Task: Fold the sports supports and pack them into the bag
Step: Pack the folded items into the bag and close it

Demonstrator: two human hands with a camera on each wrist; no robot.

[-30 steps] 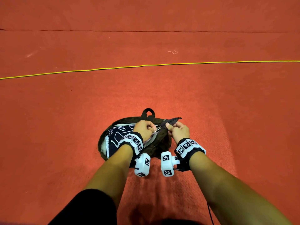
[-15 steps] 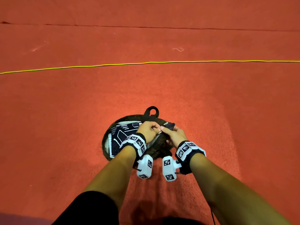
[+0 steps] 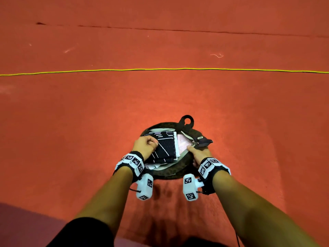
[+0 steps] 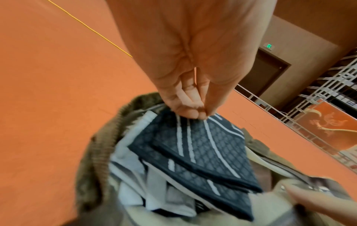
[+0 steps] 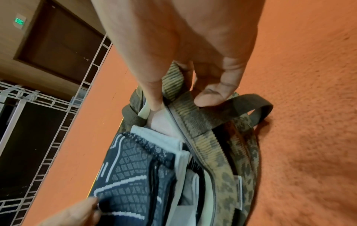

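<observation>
Left hand [image 3: 144, 146] pinches the dark patterned support [image 3: 164, 147] at its edge; support sits in the open bag [image 3: 170, 172], stacked on white folded ones [image 4: 135, 180]. Right hand [image 3: 196, 155], just right of it, grips the bag's zip edge [image 5: 185, 122], holding the mouth apart. Bag loop [image 3: 186, 120] beyond both hands. Yellow cord [image 3: 160, 69] well past that, across red carpet [image 3: 89, 113].

No readable words or numbers show anywhere. The green sign [image 4: 268, 46] above the door [image 4: 260, 73] glows but stays illegible, and the white label [image 5: 239, 193] on the bag [image 5: 228, 180] (blurred) cannot be read either.
</observation>
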